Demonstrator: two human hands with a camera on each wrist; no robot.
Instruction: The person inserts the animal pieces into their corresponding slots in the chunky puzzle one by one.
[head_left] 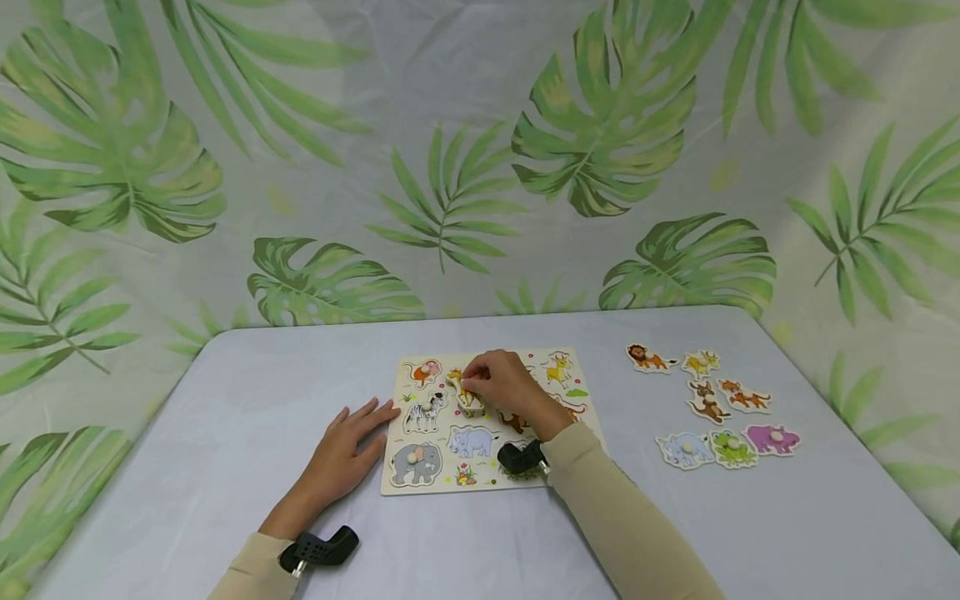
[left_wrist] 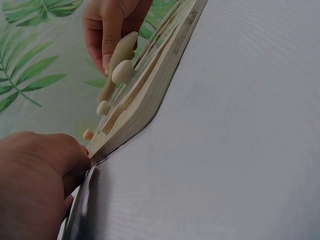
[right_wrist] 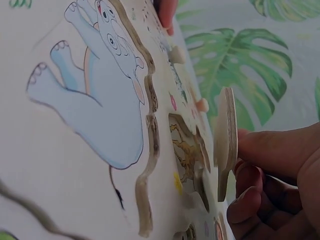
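Observation:
My right hand (head_left: 513, 387) pinches a giraffe puzzle piece (head_left: 468, 402) between thumb and fingers. The piece is held over the top part of a wooden animal puzzle board (head_left: 517, 357). In the right wrist view, the giraffe piece (right_wrist: 227, 135) stands on edge, just apart from a giraffe-pictured recess (right_wrist: 187, 155). My left hand (head_left: 341, 454) lies on the table with fingers extended, fingertips at the board's left edge. A monkey piece (head_left: 424, 372), a zebra piece (head_left: 425, 412) and an elephant piece (head_left: 416, 463) sit in the board. My right forearm hides part of its right side.
Right of the board lie loose pieces: a lion (head_left: 649, 359), a horned yellow animal (head_left: 701, 364), a kangaroo (head_left: 707, 402), a tiger (head_left: 745, 396), a rhino (head_left: 686, 450), a frog (head_left: 733, 450) and a purple hippo (head_left: 772, 440). Behind the white table (head_left: 300, 367) hangs a leaf-print cloth (head_left: 450, 100).

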